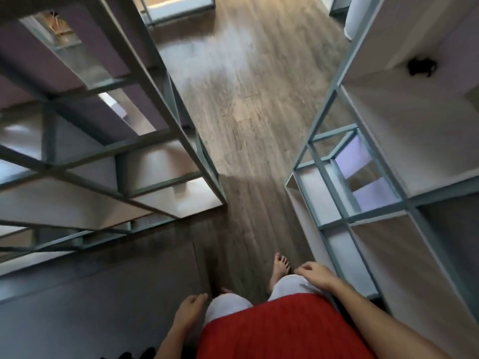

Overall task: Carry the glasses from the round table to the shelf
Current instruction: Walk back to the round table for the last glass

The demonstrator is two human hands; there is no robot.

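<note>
I look straight down an aisle between two open shelf units. My left hand (pixel 190 308) hangs at my left side with the fingers loosely curled and nothing in it. My right hand (pixel 315 274) hangs at my right thigh, fingers loosely spread, also holding nothing. The grey metal-framed shelf (pixel 166 120) stands on my left, and the white shelf with a pale blue frame (pixel 344 208) stands on my right. No glasses and no round table are in view.
A wood-plank floor (pixel 241 112) runs ahead between the units. My bare right foot (pixel 280 268) is stepping forward. A small dark object (pixel 421 67) lies on an upper right shelf board. Something tan sits in the far left shelf (pixel 58 28). A grey wall panel (pixel 90 294) is at lower left.
</note>
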